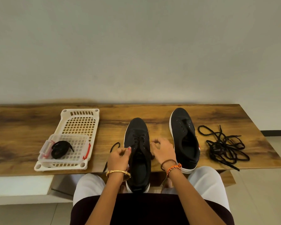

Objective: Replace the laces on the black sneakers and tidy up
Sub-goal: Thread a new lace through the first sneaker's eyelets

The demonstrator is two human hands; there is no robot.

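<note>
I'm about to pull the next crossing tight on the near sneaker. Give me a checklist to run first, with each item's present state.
1. Left hand grips the lace end: ok.
2. Right hand has the other end: cannot tell, its fingers curl beside the eyelets.
3. Near sneaker steady: cannot tell, its heel overhangs the table edge.
4. Far sneaker laced: not ok, eyelets bare.
5. Coiled lace ready in the clear basket: ok.
6. Loose laces tidied: not ok, tangled beside the far sneaker.

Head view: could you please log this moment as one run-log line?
left hand: pinching lace | right hand: at lace | near sneaker: part-laced | far sneaker: unlaced | loose laces: on table
</note>
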